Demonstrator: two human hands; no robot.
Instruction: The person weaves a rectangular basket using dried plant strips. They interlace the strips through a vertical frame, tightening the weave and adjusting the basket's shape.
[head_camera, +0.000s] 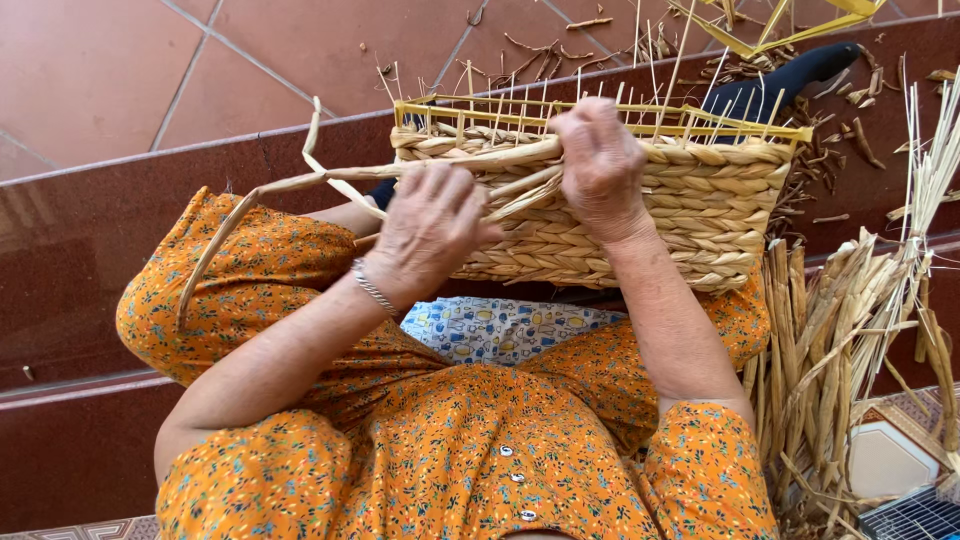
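Note:
A half-woven straw basket (700, 215) on a yellow wire frame (440, 108) rests on my lap. My left hand (428, 228) grips tan straw strands (300, 183) at the basket's near side; the long ends trail off to the left. My right hand (600, 165) is closed over the basket's upper rim, pinching the same strands against the weave. Thin upright stalks stick up from the rim behind my fingers.
A bundle of dried straw stalks (840, 350) leans at my right. Straw scraps (545, 50) litter the red tiled steps ahead. A dark handled tool (790, 80) lies behind the basket. A patterned blue cloth (500, 328) lies under the basket.

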